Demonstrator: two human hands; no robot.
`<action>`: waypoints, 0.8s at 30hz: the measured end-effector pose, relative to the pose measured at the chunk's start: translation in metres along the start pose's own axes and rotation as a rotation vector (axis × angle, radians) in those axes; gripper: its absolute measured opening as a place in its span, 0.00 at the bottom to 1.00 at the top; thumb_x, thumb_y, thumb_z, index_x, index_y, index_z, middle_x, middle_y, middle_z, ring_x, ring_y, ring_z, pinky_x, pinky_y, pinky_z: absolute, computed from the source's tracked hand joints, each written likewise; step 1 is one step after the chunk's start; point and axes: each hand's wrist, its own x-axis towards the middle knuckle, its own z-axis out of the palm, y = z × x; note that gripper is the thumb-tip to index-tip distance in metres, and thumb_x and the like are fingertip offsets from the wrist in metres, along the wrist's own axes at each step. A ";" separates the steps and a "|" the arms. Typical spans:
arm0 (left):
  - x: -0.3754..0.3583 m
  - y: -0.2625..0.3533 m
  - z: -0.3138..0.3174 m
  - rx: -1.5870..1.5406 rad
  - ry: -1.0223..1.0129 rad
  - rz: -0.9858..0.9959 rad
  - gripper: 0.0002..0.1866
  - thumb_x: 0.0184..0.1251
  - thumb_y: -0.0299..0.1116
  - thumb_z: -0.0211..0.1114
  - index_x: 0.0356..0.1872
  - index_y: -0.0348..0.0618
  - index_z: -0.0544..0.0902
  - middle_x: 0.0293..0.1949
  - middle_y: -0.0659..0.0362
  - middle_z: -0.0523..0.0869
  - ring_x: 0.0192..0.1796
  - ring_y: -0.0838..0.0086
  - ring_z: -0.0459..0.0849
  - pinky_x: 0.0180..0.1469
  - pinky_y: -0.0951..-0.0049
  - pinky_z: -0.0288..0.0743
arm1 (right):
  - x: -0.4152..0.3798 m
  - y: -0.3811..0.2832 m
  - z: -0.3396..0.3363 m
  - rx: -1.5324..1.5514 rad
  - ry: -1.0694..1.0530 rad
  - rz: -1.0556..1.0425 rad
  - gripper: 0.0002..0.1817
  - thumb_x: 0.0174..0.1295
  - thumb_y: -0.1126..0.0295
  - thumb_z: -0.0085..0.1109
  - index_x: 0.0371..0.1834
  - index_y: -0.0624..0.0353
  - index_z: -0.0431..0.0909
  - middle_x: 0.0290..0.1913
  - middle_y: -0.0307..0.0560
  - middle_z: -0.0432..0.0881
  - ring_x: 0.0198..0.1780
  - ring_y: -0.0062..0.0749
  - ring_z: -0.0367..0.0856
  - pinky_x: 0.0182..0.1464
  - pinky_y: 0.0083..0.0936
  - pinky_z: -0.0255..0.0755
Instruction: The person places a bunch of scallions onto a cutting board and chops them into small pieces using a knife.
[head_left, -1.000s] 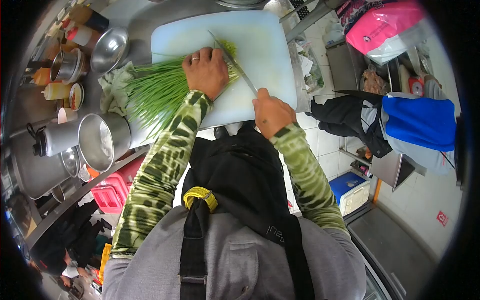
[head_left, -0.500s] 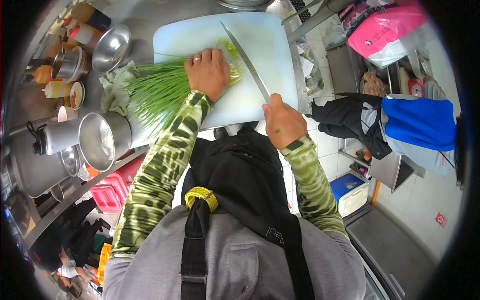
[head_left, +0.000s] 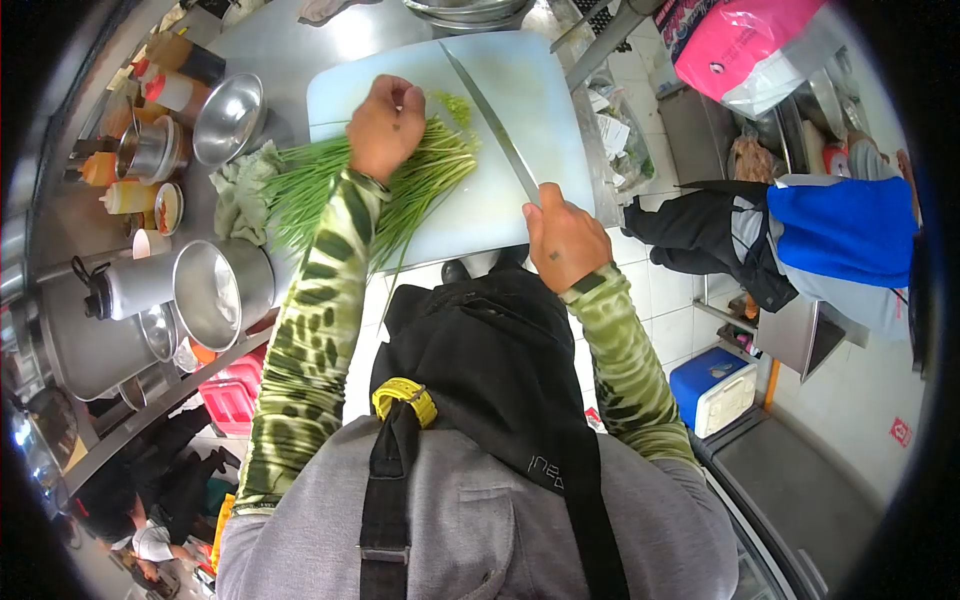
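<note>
1. Steel counter fills the far side of the kitchen view, and a white board sits on it at 12 o'clock.
2. My greens lie fanned across the board at 11 o'clock, pale ends toward 2, a few strands hanging over its near edge.
3. Chopped bits lie just past those ends, at 12 o'clock.
4. I have my left hand over the greens at 11, fingers curled in near the thumb; I cannot tell whether they pinch anything.
5. With my right hand, at 2 o'clock, I grip the knife, fingers wrapped round its handle, blade over the board and tip toward 11.
6. Beside the greens, at 10 o'clock, lies a cloth, with a bowl past it; a pot stands at 9.
</note>
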 end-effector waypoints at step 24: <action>0.100 -0.050 -0.007 0.254 -0.388 0.176 0.18 0.56 0.35 0.67 0.49 0.42 0.83 0.40 0.49 0.90 0.46 0.55 0.90 0.51 0.60 0.82 | 0.002 0.003 -0.004 0.039 -0.009 0.001 0.13 0.76 0.62 0.53 0.46 0.62 0.69 0.32 0.65 0.84 0.38 0.69 0.82 0.40 0.59 0.71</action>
